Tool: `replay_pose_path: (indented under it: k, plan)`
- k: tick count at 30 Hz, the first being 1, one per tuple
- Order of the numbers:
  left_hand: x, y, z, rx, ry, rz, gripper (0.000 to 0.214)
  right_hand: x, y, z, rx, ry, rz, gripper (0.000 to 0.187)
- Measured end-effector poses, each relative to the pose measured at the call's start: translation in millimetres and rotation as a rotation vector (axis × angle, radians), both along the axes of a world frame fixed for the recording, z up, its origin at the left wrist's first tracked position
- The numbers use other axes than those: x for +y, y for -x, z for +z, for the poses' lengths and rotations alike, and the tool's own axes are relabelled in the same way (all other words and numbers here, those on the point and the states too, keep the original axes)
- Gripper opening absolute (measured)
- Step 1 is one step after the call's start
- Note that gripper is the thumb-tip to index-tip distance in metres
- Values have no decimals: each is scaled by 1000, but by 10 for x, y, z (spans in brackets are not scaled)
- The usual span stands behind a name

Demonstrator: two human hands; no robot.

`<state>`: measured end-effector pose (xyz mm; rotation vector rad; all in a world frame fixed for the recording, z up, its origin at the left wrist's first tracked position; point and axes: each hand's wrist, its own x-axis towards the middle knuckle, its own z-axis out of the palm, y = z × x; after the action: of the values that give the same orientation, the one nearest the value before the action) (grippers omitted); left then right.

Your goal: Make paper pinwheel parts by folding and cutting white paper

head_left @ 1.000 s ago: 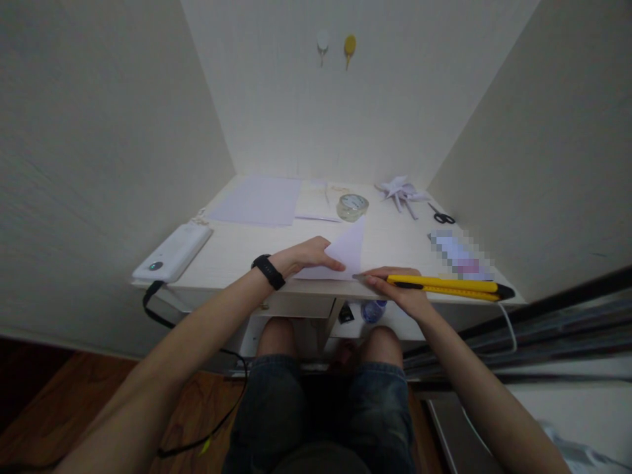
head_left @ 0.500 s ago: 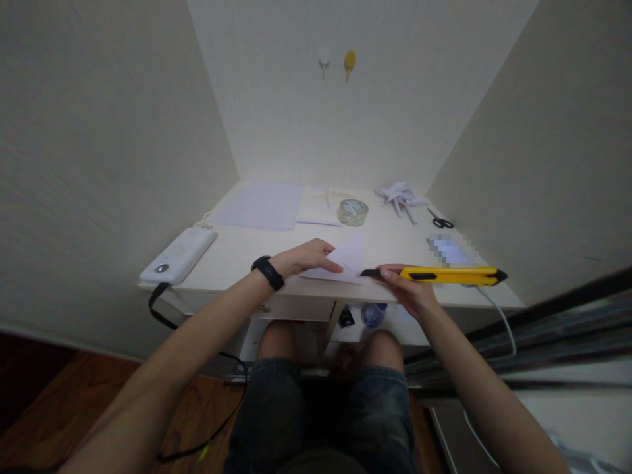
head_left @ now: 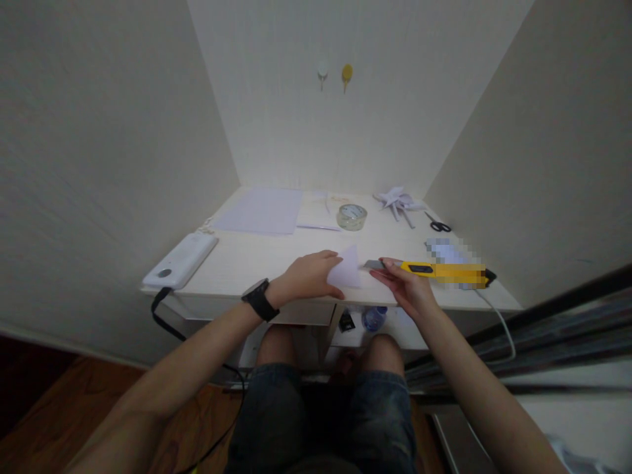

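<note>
My left hand (head_left: 309,276), with a black watch on its wrist, grips a folded white triangle of paper (head_left: 347,270) at the front edge of the pale desk (head_left: 247,253). Just to its right, my right hand (head_left: 402,284) holds a yellow utility knife (head_left: 434,270). The knife lies about level, and its bare blade points left at the paper's right edge. Both hands are closed on what they hold.
A white power bank (head_left: 180,261) with a black cable lies at the desk's left edge. Farther back are a sheet of paper (head_left: 261,210), a roll of clear tape (head_left: 352,216), folded paper shapes (head_left: 397,199) and black scissors (head_left: 438,226). Walls close in on three sides.
The paper has been lifted from lying flat and now stands shorter in my left hand. The knife has risen and drawn a little to the right.
</note>
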<state>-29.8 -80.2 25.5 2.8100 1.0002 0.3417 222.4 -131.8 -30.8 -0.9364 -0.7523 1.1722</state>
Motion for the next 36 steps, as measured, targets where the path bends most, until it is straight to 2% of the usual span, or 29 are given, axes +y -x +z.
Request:
replay_pose_path:
  k: [6, 10, 14, 20, 24, 26, 30, 36]
  plan:
    - [-130, -44, -33, 91, -106, -65, 63, 64, -106, -10, 75, 29, 103, 14]
    - [-142, -61, -60, 98, -199, -95, 48, 71, -96, -6, 106, 65, 92, 14]
    - [-166, -89, -58, 108, -220, -78, 33, 60, -82, 11, 105, 77, 81, 15]
    - [-173, -121, -65, 117, -235, -99, 40, 52, -96, 36, 122, 74, 136, 15]
    - [-173, -145, -93, 137, -277, -104, 32, 65, -104, 53, 109, 75, 226, 14]
    - [-179, -155, -95, 147, -284, -106, 35, 64, -103, 70, 103, 77, 254, 13]
    - [-198, -172, -79, 137, -280, -92, 46, 47, -84, 110, 119, 81, 252, 12]
    - [-221, -186, -91, 82, -232, -63, 42, 82, 45, 137, 126, 42, 259, 17]
